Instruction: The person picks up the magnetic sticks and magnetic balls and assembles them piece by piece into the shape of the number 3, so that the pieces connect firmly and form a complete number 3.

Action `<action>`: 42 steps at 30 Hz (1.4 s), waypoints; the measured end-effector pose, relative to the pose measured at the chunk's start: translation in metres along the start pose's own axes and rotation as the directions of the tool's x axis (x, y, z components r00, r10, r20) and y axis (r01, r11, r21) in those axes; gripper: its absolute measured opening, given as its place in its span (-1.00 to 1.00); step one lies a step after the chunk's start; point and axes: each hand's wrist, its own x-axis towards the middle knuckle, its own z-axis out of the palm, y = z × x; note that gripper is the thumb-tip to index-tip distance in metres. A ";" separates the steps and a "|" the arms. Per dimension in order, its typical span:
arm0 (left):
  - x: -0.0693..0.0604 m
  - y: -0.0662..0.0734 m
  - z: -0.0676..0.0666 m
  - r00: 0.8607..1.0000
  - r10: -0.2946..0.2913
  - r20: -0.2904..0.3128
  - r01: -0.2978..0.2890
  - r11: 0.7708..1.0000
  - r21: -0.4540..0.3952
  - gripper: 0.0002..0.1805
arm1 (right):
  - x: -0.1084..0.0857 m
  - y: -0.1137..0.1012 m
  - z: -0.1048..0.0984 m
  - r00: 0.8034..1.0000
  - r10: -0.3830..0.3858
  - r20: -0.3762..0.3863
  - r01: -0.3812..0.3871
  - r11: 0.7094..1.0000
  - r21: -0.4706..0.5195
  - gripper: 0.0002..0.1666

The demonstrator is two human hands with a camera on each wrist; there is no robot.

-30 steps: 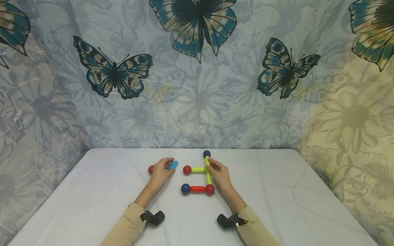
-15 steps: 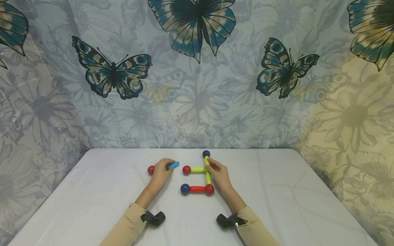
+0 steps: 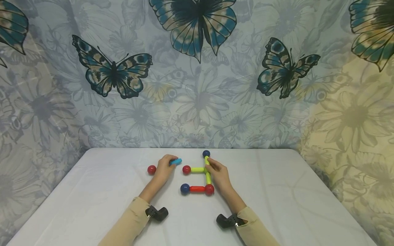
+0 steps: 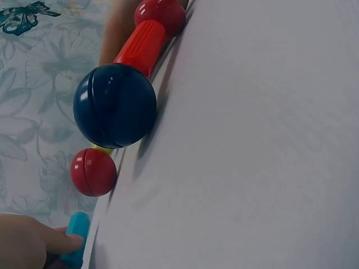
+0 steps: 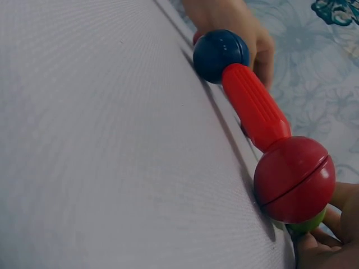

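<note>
My left hand point(image 3: 164, 169) pinches a light blue rod point(image 3: 176, 161) between thumb and fingers, left of the joined pieces. With thumb and fingertips, my right hand point(image 3: 219, 172) grips the upright line of yellow-green rods point(image 3: 208, 178) in that build. A dark blue ball point(image 3: 206, 153) tops this line, and a red ball point(image 3: 209, 189) is at its near end. From there a red rod point(image 3: 197, 189) runs left to another dark blue ball point(image 3: 185, 189). A yellow-green side rod point(image 3: 197, 169) ends in a red ball point(image 3: 186, 169), a short gap from the blue rod.
A loose red ball point(image 3: 152, 169) lies on the white table point(image 3: 277, 191), just left of my left hand. Behind the table's far edge hangs a butterfly-patterned cloth point(image 3: 200, 112). Each wrist wears a black camera point(image 3: 157, 213).
My left hand has shifted slightly right and away from me with the blue rod, whose tilt has changed. More of the loose red ball shows now. My right hand stays where it was.
</note>
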 end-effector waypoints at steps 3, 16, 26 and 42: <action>0.005 0.004 0.001 1.000 -0.002 0.020 0.002 1.000 0.000 -0.75 | 0.001 0.001 0.000 1.000 0.000 0.000 0.000 1.000 -0.002 -0.48; 0.027 0.013 0.012 0.995 0.042 0.096 -0.039 0.999 -0.026 -0.74 | 0.003 0.005 0.000 1.000 -0.031 0.001 0.031 1.000 0.002 -0.48; 0.040 0.019 0.021 0.986 0.090 0.139 -0.089 0.996 -0.011 -0.76 | 0.002 0.004 -0.001 0.999 -0.039 0.016 0.039 0.999 0.012 -0.44; 0.056 0.026 0.035 0.964 0.128 0.235 -0.141 0.989 0.040 -0.73 | 0.002 0.003 0.000 1.000 -0.021 0.007 0.021 1.000 -0.018 -0.48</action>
